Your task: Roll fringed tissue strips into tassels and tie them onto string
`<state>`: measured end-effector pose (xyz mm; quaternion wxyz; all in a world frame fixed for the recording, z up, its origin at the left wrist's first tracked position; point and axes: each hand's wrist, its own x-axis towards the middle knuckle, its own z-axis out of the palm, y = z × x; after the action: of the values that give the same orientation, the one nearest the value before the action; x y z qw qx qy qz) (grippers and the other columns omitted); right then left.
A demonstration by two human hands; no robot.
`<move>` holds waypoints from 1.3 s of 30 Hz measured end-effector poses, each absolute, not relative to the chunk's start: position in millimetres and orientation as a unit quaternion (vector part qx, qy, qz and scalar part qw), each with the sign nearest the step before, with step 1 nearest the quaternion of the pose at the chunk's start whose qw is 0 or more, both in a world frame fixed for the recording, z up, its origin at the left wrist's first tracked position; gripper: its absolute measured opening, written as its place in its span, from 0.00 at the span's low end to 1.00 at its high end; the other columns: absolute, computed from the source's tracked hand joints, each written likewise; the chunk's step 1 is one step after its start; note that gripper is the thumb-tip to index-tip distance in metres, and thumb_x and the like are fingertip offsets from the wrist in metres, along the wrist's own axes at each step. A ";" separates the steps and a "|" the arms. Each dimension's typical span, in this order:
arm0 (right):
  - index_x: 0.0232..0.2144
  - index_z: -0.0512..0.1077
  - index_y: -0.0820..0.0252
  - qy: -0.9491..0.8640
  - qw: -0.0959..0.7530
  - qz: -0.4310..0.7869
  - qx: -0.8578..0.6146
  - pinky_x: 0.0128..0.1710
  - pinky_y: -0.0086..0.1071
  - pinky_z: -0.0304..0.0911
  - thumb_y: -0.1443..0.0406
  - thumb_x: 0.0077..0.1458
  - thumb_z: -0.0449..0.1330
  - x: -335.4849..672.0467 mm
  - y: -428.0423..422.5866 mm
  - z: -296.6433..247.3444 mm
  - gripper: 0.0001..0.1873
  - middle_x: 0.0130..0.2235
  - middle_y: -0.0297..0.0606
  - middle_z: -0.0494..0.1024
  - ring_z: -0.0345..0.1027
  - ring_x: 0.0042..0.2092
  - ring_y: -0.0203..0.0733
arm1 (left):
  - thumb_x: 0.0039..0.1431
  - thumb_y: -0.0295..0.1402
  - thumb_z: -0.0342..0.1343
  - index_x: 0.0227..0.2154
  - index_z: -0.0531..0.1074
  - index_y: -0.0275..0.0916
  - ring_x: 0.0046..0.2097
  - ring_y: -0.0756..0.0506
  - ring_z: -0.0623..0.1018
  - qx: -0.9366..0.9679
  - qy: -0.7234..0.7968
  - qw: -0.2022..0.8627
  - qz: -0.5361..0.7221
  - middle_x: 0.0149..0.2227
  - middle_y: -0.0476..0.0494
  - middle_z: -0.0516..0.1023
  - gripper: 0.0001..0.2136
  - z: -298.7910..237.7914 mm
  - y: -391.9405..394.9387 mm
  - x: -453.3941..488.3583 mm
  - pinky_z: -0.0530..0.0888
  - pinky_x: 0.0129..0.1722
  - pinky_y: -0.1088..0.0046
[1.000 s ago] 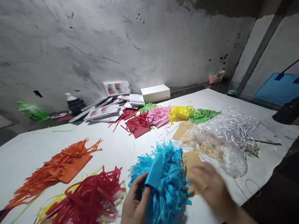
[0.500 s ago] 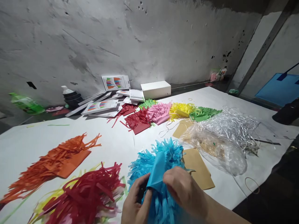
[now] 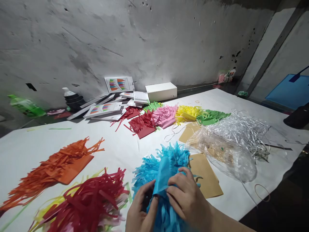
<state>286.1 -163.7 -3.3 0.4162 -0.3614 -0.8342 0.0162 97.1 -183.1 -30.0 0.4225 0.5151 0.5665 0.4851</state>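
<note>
A blue fringed tissue paper tassel (image 3: pixel 161 172) lies in front of me, its cut strips spread out beyond and below a smooth uncut band. My left hand (image 3: pixel 142 204) grips the near end of that band between thumb and fingers. From the other side my right hand (image 3: pixel 184 191) has its bent fingers pressed on the band, with the index finger raised a little. Strips of the tassel partly hide behind both hands. Just right of it lies a brown paper piece (image 3: pixel 207 180).
Orange (image 3: pixel 74 169) and dark red fringed paper (image 3: pixel 96 196) lie at left. Red, pink (image 3: pixel 166 116), yellow and green bundles sit farther back, before printed packs (image 3: pixel 103 110) and a white box (image 3: pixel 161 91). At right are a clear plastic bag (image 3: pixel 231 161) and silver strands (image 3: pixel 243 129).
My right hand has loosened from a tight curl, and its fingers now spread over the blue band. My left hand keeps its grip in nearly the same place.
</note>
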 end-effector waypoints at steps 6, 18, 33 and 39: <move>0.37 0.71 0.60 -0.835 0.418 -0.021 -0.356 0.65 0.52 0.47 0.73 0.64 0.54 283.6 -164.5 -11.0 0.07 0.43 0.41 0.79 0.71 0.44 0.45 | 0.58 0.44 0.63 0.49 0.76 0.45 0.50 0.40 0.81 0.526 0.569 0.410 0.481 0.51 0.42 0.82 0.18 -32.8 -183.1 95.5 0.78 0.51 0.67; 0.29 0.73 0.59 -0.783 0.400 0.281 -0.385 0.63 0.49 0.48 0.76 0.54 0.66 300.7 -154.0 2.1 0.09 0.38 0.32 0.74 0.72 0.42 0.39 | 0.61 0.45 0.60 0.52 0.73 0.46 0.54 0.40 0.80 0.546 0.572 0.410 0.455 0.53 0.41 0.80 0.19 -39.4 -184.6 89.7 0.78 0.51 0.69; 0.45 0.68 0.64 -0.884 0.365 0.002 -0.293 0.47 0.44 0.55 0.73 0.65 0.48 292.2 -153.9 0.6 0.11 0.39 0.43 0.78 0.68 0.36 0.44 | 0.65 0.38 0.55 0.53 0.71 0.49 0.47 0.44 0.82 0.676 0.549 0.270 0.411 0.47 0.45 0.80 0.14 -37.6 -185.6 89.1 0.81 0.46 0.71; 0.40 0.73 0.61 -0.850 0.396 0.071 -0.340 0.46 0.42 0.54 0.73 0.64 0.52 290.0 -147.8 0.0 0.10 0.36 0.40 0.78 0.68 0.38 0.45 | 0.66 0.35 0.54 0.53 0.69 0.49 0.42 0.46 0.82 0.734 0.527 0.186 0.385 0.45 0.46 0.80 0.13 -33.9 -182.9 84.7 0.81 0.40 0.73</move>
<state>290.0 -147.8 0.0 0.3957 -0.3397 -0.8503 0.0709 84.7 -182.9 -33.9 0.1856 0.7342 0.5274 0.3851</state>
